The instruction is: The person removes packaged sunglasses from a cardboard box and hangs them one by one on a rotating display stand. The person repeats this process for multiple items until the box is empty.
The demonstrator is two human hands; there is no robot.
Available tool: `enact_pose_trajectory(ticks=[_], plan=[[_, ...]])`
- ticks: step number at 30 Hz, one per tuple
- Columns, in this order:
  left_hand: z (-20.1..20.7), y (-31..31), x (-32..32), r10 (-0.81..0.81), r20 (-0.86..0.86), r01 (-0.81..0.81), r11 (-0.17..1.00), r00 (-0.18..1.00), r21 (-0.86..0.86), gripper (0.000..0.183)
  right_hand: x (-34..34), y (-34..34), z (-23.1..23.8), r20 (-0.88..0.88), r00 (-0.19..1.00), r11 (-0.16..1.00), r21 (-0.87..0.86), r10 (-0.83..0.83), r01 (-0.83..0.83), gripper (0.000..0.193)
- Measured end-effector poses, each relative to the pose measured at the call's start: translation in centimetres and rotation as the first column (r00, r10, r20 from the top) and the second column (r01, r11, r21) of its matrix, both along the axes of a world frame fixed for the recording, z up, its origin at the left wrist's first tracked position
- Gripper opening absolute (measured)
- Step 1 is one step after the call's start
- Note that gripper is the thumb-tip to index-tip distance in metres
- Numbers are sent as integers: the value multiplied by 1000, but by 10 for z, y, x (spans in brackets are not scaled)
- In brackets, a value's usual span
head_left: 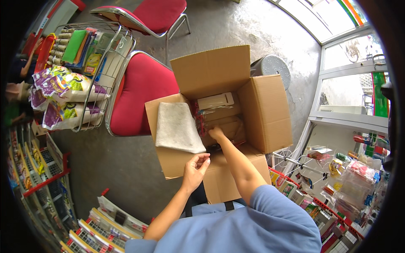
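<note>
An open cardboard box (266,114) stands in front of me with its flaps folded out. My right hand (216,134) reaches down inside it, near red and clear plastic packaging (200,122); its fingertips are hidden, so I cannot see whether they grip anything. A folded grey-white cloth (177,126) drapes over the left flap. Just below the cloth's lower corner, my left hand (194,172) hovers empty, loosely open with its fingers bent. A pale flat packet (215,101) lies at the far side of the box, with brown cardboard (230,128) nearer.
Red-seated chairs (143,92) stand left and beyond the box. A wire basket cart (114,55) carries plastic sacks (69,88) and folders. Behind the box sits a grey round stool (274,69). Shelving racks (101,227) line the lower left, with hanging goods (354,173) at right.
</note>
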State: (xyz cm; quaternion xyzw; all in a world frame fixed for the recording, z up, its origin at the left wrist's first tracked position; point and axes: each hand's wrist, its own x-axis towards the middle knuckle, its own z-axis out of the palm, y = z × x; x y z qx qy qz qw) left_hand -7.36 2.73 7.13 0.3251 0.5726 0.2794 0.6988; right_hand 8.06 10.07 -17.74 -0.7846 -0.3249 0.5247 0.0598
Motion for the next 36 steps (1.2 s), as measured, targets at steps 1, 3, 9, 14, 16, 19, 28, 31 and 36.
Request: enact_pose_trajectory(ticks=[1, 3, 9, 14, 16, 19, 28, 31, 36], plan=[[2, -1, -1, 0, -14, 0, 1000, 1000, 5, 20, -8, -4, -14, 30, 999, 999, 41, 18, -20, 38], [4, -2, -3, 0, 6, 0, 1000, 1000, 9, 20, -20, -10, -39, 156, 987, 999, 33, 27, -33, 40], [6, -5, -10, 10, -11, -10, 1000, 1000, 19, 21, -41, -20, -105, 249, 956, 988, -23, 154, -153, 46], [4, -2, -13, -16, -26, 16, 1000, 1000, 3, 20, -23, -18, -51, 143, 989, 988, 146, 28, -49, 44], [3, 0, -13, 23, 2, -23, 1000, 1000, -6, 18, -9, -12, -4, 39, 999, 980, 199, -11, 3, 41], [3, 5, -16, 50, 21, -51, 997, 999, 52, 17, 17, -6, 65, -70, 997, 973, 231, 30, -13, 32], [27, 14, 25, 147, 48, -150, 987, 988, 64, 42, 51, -71, 251, -88, 979, 656, 753, 185, -57, 14], [39, 4, 49, 137, 215, -140, 990, 967, -2, 50, 55, -112, 298, 145, 902, 485, 803, 406, -347, 16], [55, -22, 94, 72, 421, -74, 997, 904, -13, 26, 71, -163, 344, 207, 921, 433, 833, 331, -343, 18]])
